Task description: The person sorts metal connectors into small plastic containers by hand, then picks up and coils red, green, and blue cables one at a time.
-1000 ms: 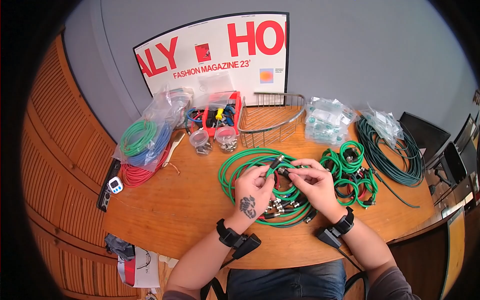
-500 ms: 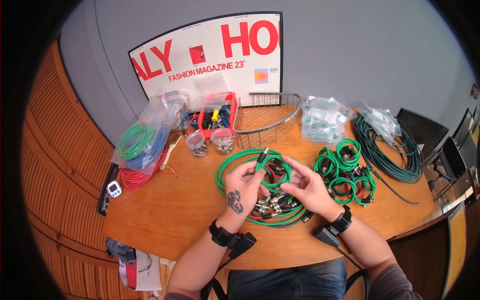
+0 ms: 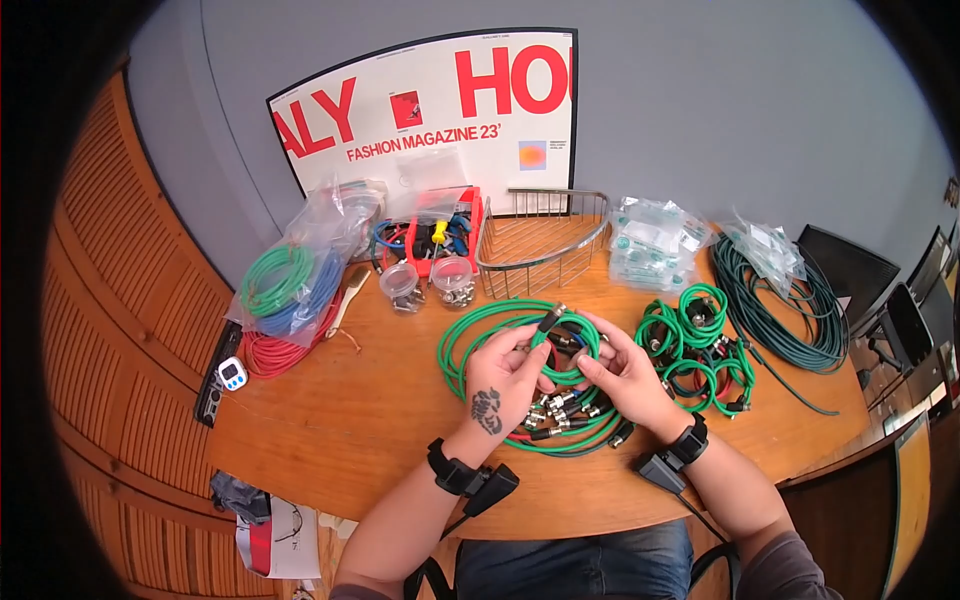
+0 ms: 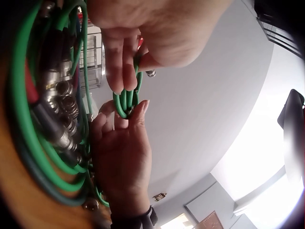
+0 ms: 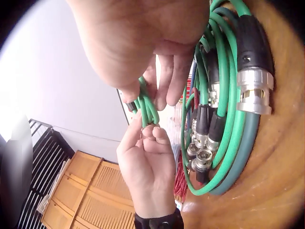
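Note:
A small coil of green cable (image 3: 572, 378) is held between both hands above a larger pile. My left hand (image 3: 503, 388) grips the coil's left side with thumb and fingers; a black connector with a metal tip (image 3: 549, 318) sticks up beside that thumb. On the right side, my right hand (image 3: 636, 383) holds the coil between its thumb and fingers. The left wrist view shows several turns of the coil (image 4: 125, 102) bundled between the two hands. Below lie larger green cable loops (image 3: 462, 318) with several metal-tipped connectors (image 5: 204, 155) bunched together.
Smaller tied green coils (image 3: 705, 385) lie to the right, before a dark green cable coil (image 3: 815, 340). Along the back stand a wire basket (image 3: 540, 262), a red bin (image 3: 474, 200), lidded cups (image 3: 400, 280) and plastic packets (image 3: 650, 250). Bagged cables (image 3: 285, 290) lie at left.
My right hand's fingers have shifted from a black connector near the coil's top to the coil's right side. The left hand keeps its hold. The head view has swayed slightly.

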The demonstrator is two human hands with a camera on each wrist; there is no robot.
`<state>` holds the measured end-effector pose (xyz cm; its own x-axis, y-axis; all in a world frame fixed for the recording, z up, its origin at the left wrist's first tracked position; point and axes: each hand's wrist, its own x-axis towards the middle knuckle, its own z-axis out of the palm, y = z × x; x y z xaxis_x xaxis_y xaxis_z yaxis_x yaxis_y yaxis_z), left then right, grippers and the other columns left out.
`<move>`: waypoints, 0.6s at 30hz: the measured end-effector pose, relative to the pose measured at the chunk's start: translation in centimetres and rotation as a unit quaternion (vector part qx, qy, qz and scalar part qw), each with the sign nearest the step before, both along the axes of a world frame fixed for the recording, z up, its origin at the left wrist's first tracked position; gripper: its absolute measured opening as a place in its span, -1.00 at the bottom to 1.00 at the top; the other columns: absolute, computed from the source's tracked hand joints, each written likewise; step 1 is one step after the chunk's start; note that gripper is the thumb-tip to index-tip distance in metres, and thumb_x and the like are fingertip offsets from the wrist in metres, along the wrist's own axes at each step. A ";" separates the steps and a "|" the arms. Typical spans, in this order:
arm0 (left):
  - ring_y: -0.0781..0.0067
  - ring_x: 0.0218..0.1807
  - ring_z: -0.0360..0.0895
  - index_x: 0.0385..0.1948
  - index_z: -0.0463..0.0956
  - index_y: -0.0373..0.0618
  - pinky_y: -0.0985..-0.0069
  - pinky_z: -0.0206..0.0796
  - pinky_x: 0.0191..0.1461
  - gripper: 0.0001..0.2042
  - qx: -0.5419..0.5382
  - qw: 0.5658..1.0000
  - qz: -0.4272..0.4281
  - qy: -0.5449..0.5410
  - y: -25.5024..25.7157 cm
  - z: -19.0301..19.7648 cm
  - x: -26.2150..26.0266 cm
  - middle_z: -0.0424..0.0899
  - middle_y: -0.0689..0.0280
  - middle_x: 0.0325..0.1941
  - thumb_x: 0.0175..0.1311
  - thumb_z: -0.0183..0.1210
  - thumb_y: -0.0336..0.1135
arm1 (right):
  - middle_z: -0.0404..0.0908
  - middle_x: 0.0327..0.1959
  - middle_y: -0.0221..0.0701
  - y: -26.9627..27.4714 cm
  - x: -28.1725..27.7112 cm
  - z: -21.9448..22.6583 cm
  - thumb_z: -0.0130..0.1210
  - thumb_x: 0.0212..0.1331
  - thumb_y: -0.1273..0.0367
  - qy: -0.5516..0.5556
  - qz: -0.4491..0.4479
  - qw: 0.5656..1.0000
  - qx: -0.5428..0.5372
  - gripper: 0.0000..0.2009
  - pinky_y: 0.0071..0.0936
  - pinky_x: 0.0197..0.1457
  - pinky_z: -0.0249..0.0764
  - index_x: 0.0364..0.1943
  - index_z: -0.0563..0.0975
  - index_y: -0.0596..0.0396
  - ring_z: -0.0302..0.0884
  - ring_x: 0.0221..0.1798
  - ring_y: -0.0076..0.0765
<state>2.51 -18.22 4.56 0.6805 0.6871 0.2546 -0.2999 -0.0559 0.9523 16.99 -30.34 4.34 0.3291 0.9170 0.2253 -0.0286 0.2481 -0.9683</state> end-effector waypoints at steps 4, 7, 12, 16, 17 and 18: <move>0.46 -0.47 0.65 0.04 0.46 -0.43 0.65 0.50 -0.45 -0.71 0.009 0.999 -0.031 0.018 -0.3 0.2 -0.1 0.64 0.18 -0.24 0.36 0.17 -0.49 | 0.61 -0.23 -0.49 0.1 0.0 -0.3 0.09 0.39 0.41 -0.061 -0.044 0.997 -0.013 -0.49 -0.73 -0.32 0.41 0.37 0.22 0.06 0.53 -0.26 -0.69; 0.45 -0.45 0.66 0.05 0.46 -0.41 0.62 0.51 -0.44 -0.72 0.012 1.000 -0.011 -0.011 -0.1 -0.4 0.3 0.63 0.19 -0.26 0.41 0.12 -0.42 | 0.59 -0.28 -0.49 -0.1 0.4 -0.8 0.09 0.38 0.42 -0.109 -0.076 0.991 -0.033 -0.56 -0.73 -0.42 0.39 0.29 0.28 0.08 0.48 -0.43 -0.71; 0.43 -0.45 0.66 0.05 0.48 -0.37 0.57 0.53 -0.44 -0.73 -0.105 0.994 -0.035 -0.015 0.0 -0.5 0.4 0.63 0.17 -0.28 0.47 0.04 -0.36 | 0.58 -0.37 -0.51 -0.1 -0.5 -0.2 0.12 0.35 0.43 -0.078 -0.119 0.990 0.025 -0.58 -0.68 -0.54 0.34 0.25 0.32 0.09 0.42 -0.56 -0.72; 0.43 -0.54 0.63 0.05 0.45 -0.42 0.56 0.51 -0.48 -0.73 -0.045 0.988 -0.096 0.114 0.5 -0.1 0.1 0.60 0.19 -0.35 0.50 -0.02 -0.39 | 0.61 -0.33 -0.47 -0.9 -0.6 0.7 0.15 0.33 0.44 -0.202 -0.141 0.969 0.033 -0.62 -0.65 -0.52 0.38 0.21 0.41 0.13 0.44 -0.55 -0.71; 0.40 -0.43 0.67 0.05 0.46 -0.37 0.50 0.56 -0.37 -0.76 -0.030 0.979 -0.114 0.168 0.0 0.9 -0.1 0.60 0.19 -0.30 0.49 -0.05 -0.44 | 0.61 -0.33 -0.47 -1.1 -0.6 1.0 0.15 0.33 0.44 -0.202 -0.141 0.969 0.033 -0.62 -0.65 -0.52 0.38 0.21 0.41 0.13 0.44 -0.55 -0.71; 0.40 -0.43 0.67 0.05 0.46 -0.37 0.50 0.56 -0.37 -0.76 -0.030 0.979 -0.114 0.169 -0.2 0.8 0.0 0.60 0.19 -0.30 0.49 -0.05 -0.44 | 0.63 -0.29 -0.45 -1.2 -0.7 1.2 0.13 0.34 0.43 -0.209 -0.167 0.963 0.019 -0.65 -0.66 -0.50 0.40 0.19 0.45 0.13 0.45 -0.54 -0.72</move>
<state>2.47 -18.47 5.35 0.8563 0.5144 -0.0474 0.0340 0.0354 0.9988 16.32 -31.57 5.56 0.4775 0.7644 0.4332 0.4500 0.2107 -0.8678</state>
